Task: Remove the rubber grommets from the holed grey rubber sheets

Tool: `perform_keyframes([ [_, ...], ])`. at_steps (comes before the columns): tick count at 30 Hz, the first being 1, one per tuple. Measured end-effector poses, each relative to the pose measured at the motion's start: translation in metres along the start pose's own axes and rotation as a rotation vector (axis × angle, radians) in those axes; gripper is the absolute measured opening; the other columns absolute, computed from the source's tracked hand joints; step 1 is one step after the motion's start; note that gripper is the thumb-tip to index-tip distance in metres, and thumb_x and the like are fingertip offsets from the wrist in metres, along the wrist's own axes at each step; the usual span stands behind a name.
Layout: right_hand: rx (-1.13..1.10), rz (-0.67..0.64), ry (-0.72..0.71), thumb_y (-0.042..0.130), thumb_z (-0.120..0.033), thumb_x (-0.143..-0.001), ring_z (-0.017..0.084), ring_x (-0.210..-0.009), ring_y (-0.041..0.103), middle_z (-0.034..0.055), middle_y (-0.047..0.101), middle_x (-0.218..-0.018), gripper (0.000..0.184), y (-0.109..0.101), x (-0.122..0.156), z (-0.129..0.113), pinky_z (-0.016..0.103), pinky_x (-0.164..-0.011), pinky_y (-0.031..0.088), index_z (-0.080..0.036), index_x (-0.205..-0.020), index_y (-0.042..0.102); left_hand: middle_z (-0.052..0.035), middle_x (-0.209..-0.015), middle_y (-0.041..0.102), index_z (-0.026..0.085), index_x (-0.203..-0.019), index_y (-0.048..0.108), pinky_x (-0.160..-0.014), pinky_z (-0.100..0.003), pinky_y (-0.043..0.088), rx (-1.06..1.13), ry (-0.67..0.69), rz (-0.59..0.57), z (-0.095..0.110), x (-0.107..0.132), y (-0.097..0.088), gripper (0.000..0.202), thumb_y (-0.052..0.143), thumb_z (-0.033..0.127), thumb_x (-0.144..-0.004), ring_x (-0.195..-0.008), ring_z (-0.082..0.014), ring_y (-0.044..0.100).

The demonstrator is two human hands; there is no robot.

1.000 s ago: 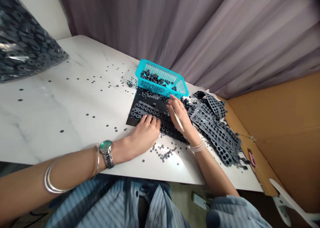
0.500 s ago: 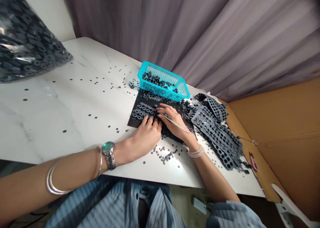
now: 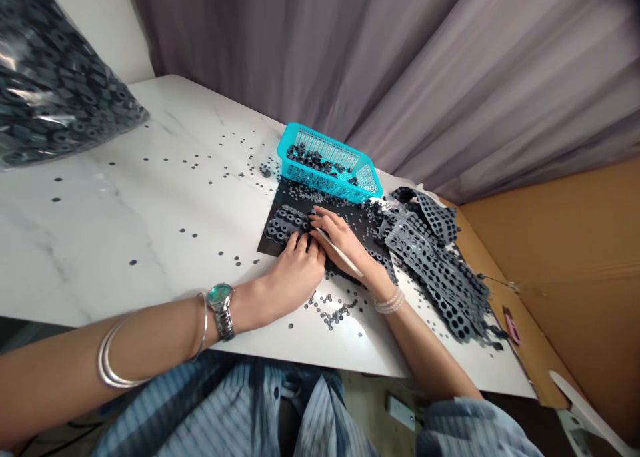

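A strip of black rubber rings [image 3: 286,221] lies on a black mat [image 3: 270,242] on the white marble table [image 3: 125,203]. My left hand [image 3: 294,275] rests on the strip's near edge with fingers lying flat on it. My right hand [image 3: 340,242] is closed round a thin pale stick [image 3: 340,251] and its fingertips touch the strip beside the left hand. Behind the mat stands a turquoise basket [image 3: 330,163] with loose black rings in it.
A heap of grey punched-out rubber sheets [image 3: 435,263] lies to the right of the mat. Small black discs and rings [image 3: 335,309] are scattered over the table. A big clear bag of black rings [image 3: 50,103] sits at the far left. Brown cardboard [image 3: 575,257] stands at the right.
My right hand has moved left from near the basket to the strip beside my left hand, still holding the stick. The left hand has stayed on the strip.
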State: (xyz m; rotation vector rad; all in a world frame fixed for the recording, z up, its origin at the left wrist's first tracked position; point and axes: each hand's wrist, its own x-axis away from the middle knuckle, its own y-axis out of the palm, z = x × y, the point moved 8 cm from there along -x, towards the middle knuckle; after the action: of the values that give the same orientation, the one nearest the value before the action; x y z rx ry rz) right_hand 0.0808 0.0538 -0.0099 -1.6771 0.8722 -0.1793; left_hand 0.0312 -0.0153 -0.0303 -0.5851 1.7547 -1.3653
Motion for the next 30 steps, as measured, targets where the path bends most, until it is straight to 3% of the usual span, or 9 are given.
perform_keyframes([
  [9, -0.030, 0.065, -0.043, 0.031, -0.032, -0.104, 0.022, -0.145, 0.036, 0.0140, 0.063, -0.126, 0.026, 0.001, 0.000, 0.013, 0.046, -0.111, 0.046, -0.023, -0.108, 0.055, -0.0241, -0.125, 0.066, -0.001, -0.128, 0.061, -0.103, -0.047, 0.039, -0.010, -0.037, -0.003, 0.001, 0.001, 0.001, 0.041, 0.044, 0.017, -0.095, -0.120, -0.0332, 0.057],
  [17, -0.023, 0.295, 0.222, 0.039, -0.037, -0.101, 0.026, -0.141, 0.043, 0.0135, 0.065, -0.119, 0.024, -0.039, 0.011, 0.042, 0.052, -0.111, 0.043, -0.023, -0.110, 0.056, -0.0217, -0.124, 0.067, 0.001, -0.133, 0.057, -0.104, -0.046, 0.039, 0.003, -0.051, -0.012, 0.001, 0.002, -0.004, 0.043, 0.044, 0.013, -0.094, -0.121, -0.0303, 0.057],
  [21, -0.020, 0.211, 0.264, 0.048, -0.034, -0.097, 0.028, -0.145, 0.036, 0.0122, 0.068, -0.118, 0.016, -0.035, 0.014, 0.047, 0.055, -0.113, 0.040, -0.023, -0.101, 0.059, -0.0229, -0.129, 0.063, -0.001, -0.132, 0.057, -0.105, -0.046, 0.037, 0.047, -0.007, -0.002, 0.004, 0.002, -0.008, 0.042, 0.043, 0.014, -0.095, -0.122, -0.0309, 0.056],
  [25, -0.069, 0.185, 0.240, 0.051, -0.034, -0.096, 0.026, -0.141, 0.042, 0.0108, 0.068, -0.123, 0.014, -0.033, 0.008, 0.037, 0.052, -0.112, 0.041, -0.023, -0.096, 0.060, -0.0204, -0.129, 0.064, 0.002, -0.134, 0.056, -0.110, -0.049, 0.033, 0.064, -0.042, 0.039, 0.000, 0.002, -0.015, 0.044, 0.045, 0.019, -0.095, -0.127, -0.0321, 0.052],
  [30, -0.160, 0.059, 0.114, 0.050, -0.030, -0.098, 0.021, -0.138, 0.047, 0.0088, 0.069, -0.121, 0.012, -0.020, -0.006, 0.009, 0.046, -0.110, 0.045, -0.023, -0.097, 0.060, -0.0209, -0.111, 0.071, 0.002, -0.124, 0.063, -0.105, -0.052, 0.036, 0.017, -0.099, 0.042, -0.008, 0.002, -0.014, 0.039, 0.049, 0.023, -0.093, -0.109, -0.0325, 0.060],
])
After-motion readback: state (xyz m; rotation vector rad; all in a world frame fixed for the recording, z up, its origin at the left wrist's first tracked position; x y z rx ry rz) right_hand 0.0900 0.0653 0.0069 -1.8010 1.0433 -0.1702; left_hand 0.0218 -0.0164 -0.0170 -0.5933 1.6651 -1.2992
